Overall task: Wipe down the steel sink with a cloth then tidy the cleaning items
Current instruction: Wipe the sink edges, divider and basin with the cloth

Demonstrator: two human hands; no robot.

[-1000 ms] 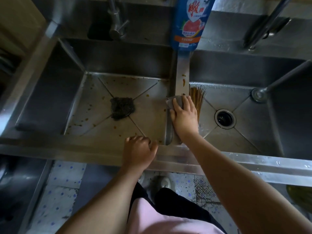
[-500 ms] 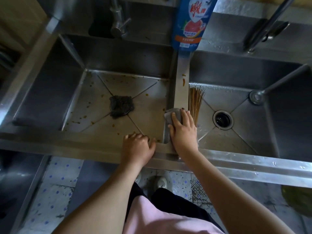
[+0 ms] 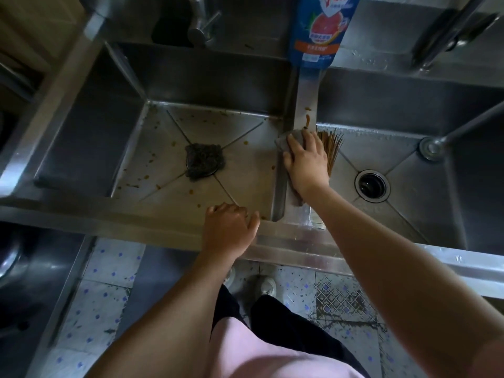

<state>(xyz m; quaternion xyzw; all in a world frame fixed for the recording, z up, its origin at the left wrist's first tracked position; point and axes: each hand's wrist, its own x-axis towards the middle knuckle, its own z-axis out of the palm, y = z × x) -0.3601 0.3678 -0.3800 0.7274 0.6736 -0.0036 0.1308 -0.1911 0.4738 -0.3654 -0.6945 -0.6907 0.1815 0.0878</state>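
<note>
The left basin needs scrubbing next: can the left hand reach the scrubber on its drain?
Probably yes. The left hand only rests on the front rim, and the scrubber lies uncovered in the basin beyond it, with nothing between.

top [image 3: 272,358]: pink | trousers [image 3: 289,326]: black | shoes [image 3: 268,286]: white | forearms [image 3: 381,241]: bare
</note>
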